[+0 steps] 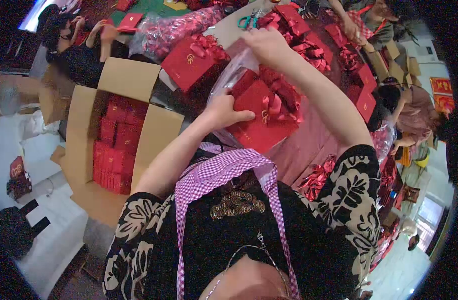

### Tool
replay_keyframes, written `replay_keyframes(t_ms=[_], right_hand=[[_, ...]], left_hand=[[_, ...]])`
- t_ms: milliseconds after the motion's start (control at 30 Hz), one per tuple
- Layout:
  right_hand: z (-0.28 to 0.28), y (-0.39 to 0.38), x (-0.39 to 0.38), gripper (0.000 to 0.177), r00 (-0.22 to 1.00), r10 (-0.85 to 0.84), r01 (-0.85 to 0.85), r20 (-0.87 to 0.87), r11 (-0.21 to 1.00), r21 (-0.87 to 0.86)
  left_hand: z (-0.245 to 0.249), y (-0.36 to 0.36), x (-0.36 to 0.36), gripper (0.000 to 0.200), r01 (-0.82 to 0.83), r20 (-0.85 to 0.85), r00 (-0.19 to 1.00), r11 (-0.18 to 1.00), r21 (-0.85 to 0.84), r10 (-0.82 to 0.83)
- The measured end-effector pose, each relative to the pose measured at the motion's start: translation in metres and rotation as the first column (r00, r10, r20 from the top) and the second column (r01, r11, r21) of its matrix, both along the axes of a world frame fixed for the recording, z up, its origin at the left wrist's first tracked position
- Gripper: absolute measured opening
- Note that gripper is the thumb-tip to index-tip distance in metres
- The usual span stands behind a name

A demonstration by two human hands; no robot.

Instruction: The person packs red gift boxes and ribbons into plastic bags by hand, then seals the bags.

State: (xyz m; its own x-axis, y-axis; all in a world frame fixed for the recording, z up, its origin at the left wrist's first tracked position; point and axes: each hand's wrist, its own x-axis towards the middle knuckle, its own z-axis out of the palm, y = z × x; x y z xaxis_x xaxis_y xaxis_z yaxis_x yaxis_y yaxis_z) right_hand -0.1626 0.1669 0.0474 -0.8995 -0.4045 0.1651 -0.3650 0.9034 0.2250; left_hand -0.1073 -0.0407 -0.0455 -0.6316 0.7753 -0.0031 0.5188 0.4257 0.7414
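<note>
Purple gingham apron strap (224, 172) nearest lens. Beyond it, flat red gift box with ribbon bow (261, 122) on table, partly inside clear plastic sleeve (234, 75). Left hand (224, 112) grips box; right hand (266, 45) pinches sleeve top. Open cardboard carton (119, 80) of red boxes at left.

Here's the red gift box (259, 120), flat and tilted, a gold emblem and a glossy red ribbon bow on its lid, just right of the open cardboard carton (154, 135). The clear plastic bag (234, 75), crinkled, sheathes its far end, stretched away from the carton.
</note>
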Motion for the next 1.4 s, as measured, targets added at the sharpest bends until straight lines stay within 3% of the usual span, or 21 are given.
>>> replay_keyframes(t_ms=[33, 100, 133, 300, 367, 500, 567, 600, 633, 700, 733, 767, 833, 967, 1000, 1033, 1133, 1200, 1300, 1367, 1400], right_hand=[[-0.003, 0.007, 0.001, 0.019, 1.0, -0.003, 0.003, 0.0, 1.0, 0.0], [0.011, 0.009, 0.006, 0.025, 0.856, 0.021, 0.259, 0.517, 0.847, -0.464], [0.002, 0.018, 0.01, 0.032, 0.83, 0.114, 0.236, 0.546, 0.815, -0.529], [-0.023, 0.024, 0.007, 0.046, 0.815, -0.054, 0.33, 0.577, 0.862, -0.386], [-0.014, 0.026, -0.001, 0.045, 0.607, -0.021, 0.34, 0.794, 0.911, -0.236], [-0.03, 0.042, -0.003, 0.036, 0.813, -0.227, 0.38, 0.536, 0.904, -0.195], [-0.019, 0.053, 0.005, 0.026, 0.888, -0.425, 0.428, 0.176, 0.904, 0.025], [-0.027, 0.065, 0.01, 0.021, 0.946, -0.324, 0.324, 0.014, 0.944, -0.056], [-0.031, 0.068, 0.01, 0.021, 0.944, -0.331, 0.331, 0.011, 0.942, -0.057], [-0.033, 0.07, 0.012, 0.015, 0.886, -0.402, 0.462, 0.232, 0.803, -0.376], [-0.039, 0.076, 0.013, 0.009, 0.936, -0.309, 0.351, 0.172, 0.758, -0.55], [-0.039, 0.083, 0.016, 0.009, 0.932, -0.319, 0.359, 0.17, 0.752, -0.553], [-0.04, 0.098, 0.027, 0.009, 0.808, -0.065, 0.555, 0.586, 0.419, -0.719], [-0.038, 0.097, 0.07, 0.022, 0.754, 0.024, 0.617, 0.656, 0.316, -0.721], [-0.057, 0.103, 0.067, 0.03, 0.746, -0.025, 0.616, 0.665, 0.405, -0.676], [-0.077, 0.108, 0.075, 0.025, 0.762, -0.043, 0.626, 0.646, 0.303, -0.718], [-0.096, 0.105, 0.07, 0.019, 0.797, 0.037, 0.563, 0.603, 0.318, -0.763], [-0.101, 0.097, 0.065, 0.016, 0.776, -0.089, 0.629, 0.624, 0.039, -0.776], [-0.094, 0.103, 0.059, 0.016, 0.802, -0.093, 0.596, 0.59, 0.054, -0.801], [-0.093, 0.098, 0.054, 0.013, 0.777, -0.105, 0.618, 0.62, -0.058, -0.784], [-0.08, 0.097, 0.054, 0.012, 0.893, -0.237, 0.434, 0.383, 0.222, -0.873]], left_hand=[[0.002, 0.0, 0.0, 0.078, -0.001, 0.026, 1.0, 1.0, -0.001, 0.001], [0.006, 0.0, -0.001, 0.078, -0.001, 0.049, 0.999, 1.0, 0.001, 0.001], [0.006, 0.0, -0.002, 0.078, -0.005, 0.065, 0.998, 0.999, -0.042, 0.007], [0.017, 0.001, -0.002, 0.079, 0.023, 0.139, 0.99, 1.0, -0.01, -0.021], [0.018, 0.001, -0.003, 0.08, -0.006, 0.011, 1.0, 0.999, -0.047, 0.006], [-0.01, 0.002, -0.005, 0.08, -0.017, 0.187, 0.982, 1.0, -0.015, 0.019], [-0.012, 0.002, -0.006, 0.078, -0.026, 0.427, 0.904, 0.998, 0.051, 0.002], [-0.012, 0.004, -0.006, 0.078, -0.018, 0.424, 0.906, 0.999, 0.051, -0.005], [-0.011, 0.005, -0.007, 0.075, -0.034, 0.422, 0.906, 0.999, 0.023, 0.021], [-0.006, 0.006, -0.007, 0.073, -0.041, 0.417, 0.908, 0.999, -0.006, 0.04], [-0.003, 0.005, -0.008, 0.071, -0.041, 0.527, 0.85, 0.998, 0.043, 0.012], [0.001, 0.004, -0.008, 0.068, -0.045, 0.628, 0.778, 0.995, 0.089, -0.021], [0.01, 0.005, -0.007, 0.065, -0.042, 0.534, 0.845, 0.996, 0.084, -0.009], [0.018, 0.009, -0.01, 0.057, 0.043, 0.379, 0.922, 0.994, 0.097, -0.077], [0.028, 0.01, -0.009, 0.057, 0.064, 0.375, 0.922, 0.994, 0.088, -0.092], [0.039, 0.011, -0.007, 0.055, 0.059, 0.462, 0.881, 0.993, 0.103, -0.1], [0.058, 0.01, -0.004, 0.049, 0.085, 0.588, 0.799, 0.992, 0.095, -0.125], [0.059, 0.011, -0.005, 0.044, 0.116, 0.633, 0.763, 0.991, 0.069, -0.133], [0.048, 0.008, -0.004, 0.039, 0.099, 0.642, 0.759, 0.994, 0.052, -0.109], [0.044, 0.004, -0.004, 0.037, 0.094, 0.651, 0.747, 0.991, 0.098, -0.136], [0.041, 0.004, -0.005, 0.037, 0.1, 0.646, 0.75, 0.99, 0.096, -0.139]])
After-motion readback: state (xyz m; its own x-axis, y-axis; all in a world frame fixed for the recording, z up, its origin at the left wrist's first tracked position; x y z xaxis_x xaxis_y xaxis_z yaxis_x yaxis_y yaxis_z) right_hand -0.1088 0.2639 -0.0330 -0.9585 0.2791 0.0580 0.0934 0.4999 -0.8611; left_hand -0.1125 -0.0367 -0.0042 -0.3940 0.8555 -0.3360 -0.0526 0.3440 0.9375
